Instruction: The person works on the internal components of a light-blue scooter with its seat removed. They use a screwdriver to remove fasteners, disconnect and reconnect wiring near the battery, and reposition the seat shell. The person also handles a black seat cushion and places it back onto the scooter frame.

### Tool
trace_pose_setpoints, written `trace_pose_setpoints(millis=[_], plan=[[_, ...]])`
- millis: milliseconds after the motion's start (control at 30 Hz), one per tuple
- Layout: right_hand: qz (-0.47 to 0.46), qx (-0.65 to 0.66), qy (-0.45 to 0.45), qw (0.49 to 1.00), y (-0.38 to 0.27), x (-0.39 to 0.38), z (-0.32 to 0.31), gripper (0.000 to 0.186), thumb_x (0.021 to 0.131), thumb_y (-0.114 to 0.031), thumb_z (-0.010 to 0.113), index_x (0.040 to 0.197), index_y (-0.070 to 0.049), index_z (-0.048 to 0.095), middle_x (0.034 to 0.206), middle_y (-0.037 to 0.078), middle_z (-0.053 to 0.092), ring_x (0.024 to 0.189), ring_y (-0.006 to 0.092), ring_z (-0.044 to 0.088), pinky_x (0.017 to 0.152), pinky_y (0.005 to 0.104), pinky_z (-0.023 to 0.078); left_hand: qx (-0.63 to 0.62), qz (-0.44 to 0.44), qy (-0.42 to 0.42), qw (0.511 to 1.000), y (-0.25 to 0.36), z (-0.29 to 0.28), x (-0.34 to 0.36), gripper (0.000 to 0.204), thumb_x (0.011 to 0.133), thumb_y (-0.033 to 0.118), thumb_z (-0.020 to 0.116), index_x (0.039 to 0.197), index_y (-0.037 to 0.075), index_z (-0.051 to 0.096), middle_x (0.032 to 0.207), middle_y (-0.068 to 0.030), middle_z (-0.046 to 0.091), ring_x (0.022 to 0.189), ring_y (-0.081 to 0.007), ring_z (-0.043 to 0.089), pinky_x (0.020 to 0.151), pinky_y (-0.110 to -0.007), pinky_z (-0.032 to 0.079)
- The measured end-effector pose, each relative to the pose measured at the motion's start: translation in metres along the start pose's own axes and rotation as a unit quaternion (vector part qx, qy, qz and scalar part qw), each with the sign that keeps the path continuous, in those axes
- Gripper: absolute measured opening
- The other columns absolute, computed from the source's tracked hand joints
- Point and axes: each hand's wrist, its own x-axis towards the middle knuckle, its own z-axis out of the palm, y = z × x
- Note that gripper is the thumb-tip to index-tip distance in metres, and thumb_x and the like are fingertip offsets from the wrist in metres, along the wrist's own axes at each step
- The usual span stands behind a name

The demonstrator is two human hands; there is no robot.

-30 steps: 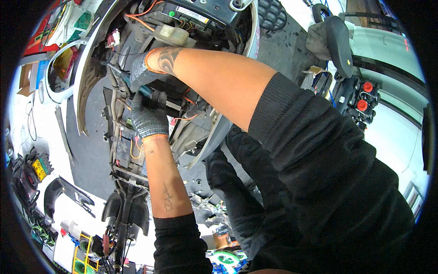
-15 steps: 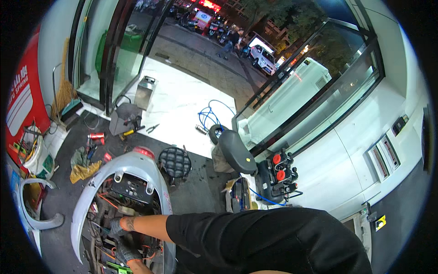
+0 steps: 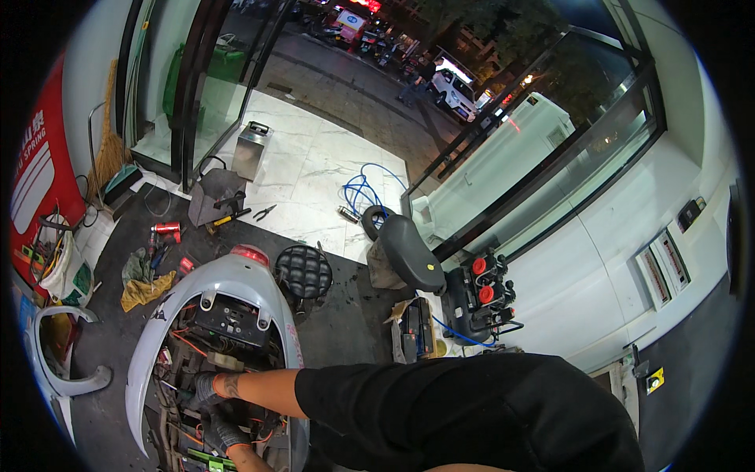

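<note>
Head cam's kinda murky: right hand looks curled round a slim tool inside the scooter's grey body shell. Left hand is just beside it, fingers shadowed, can't tell its grip. Black sleeve blocks stuff; quilted stool sits beyond.

Grey scooter shell: lower end cut off. Right hand, left hand: finger positions too small to tell.
</note>
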Motion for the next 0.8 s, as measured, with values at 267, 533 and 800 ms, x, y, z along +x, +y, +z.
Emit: trace_pose_setpoints(millis=[267, 533, 800], plan=[[-0.086, -0.006, 0.053, 0.995, -0.012, -0.01, -0.022, 0.047, 0.073, -0.046, 0.075, 0.106, -0.012, 0.073, 0.098, 0.018, 0.072, 0.081, 0.0379, 0.066, 0.076, 0.0438, 0.055, -0.187, -0.142, -0.241, 0.942, -0.008, -0.015, 0.0, 0.045, 0.094, 0.042, 0.065, 0.129, 0.014, 0.059, 0.125, -0.0085, 0.065, 0.108, -0.0285, 0.064, 0.088, -0.047, 0.053], [0.054, -0.012, -0.042, 0.998, -0.024, -0.024, -0.016, 0.071, 0.07, -0.062, 0.075, 0.113, -0.005, 0.073, 0.113, 0.018, 0.072, 0.093, 0.0338, 0.069, 0.083, 0.048, 0.054, -0.066, 0.006, -0.041, 0.997, 0.018, -0.029, -0.02, 0.046, 0.085, 0.009, 0.077, 0.123, -0.004, 0.055, 0.105, -0.0127, 0.064, 0.084, -0.02, 0.064, 0.073, -0.031, 0.056], [-0.189, -0.243, -0.155, 0.939, -0.02, 0.034, 0.029, 0.046, 0.087, -0.042, 0.061, 0.108, -0.003, 0.073, 0.107, 0.017, 0.072, 0.09, 0.0366, 0.066, 0.079, 0.0488, 0.051, -0.103, 0.059, -0.194, 0.974, 0.002, -0.071, 0.008, 0.028, 0.094, -0.002, 0.058, 0.121, 0.001, 0.059, 0.102, -0.0099, 0.065, 0.082, -0.0209, 0.064, 0.073, -0.033, 0.058]])
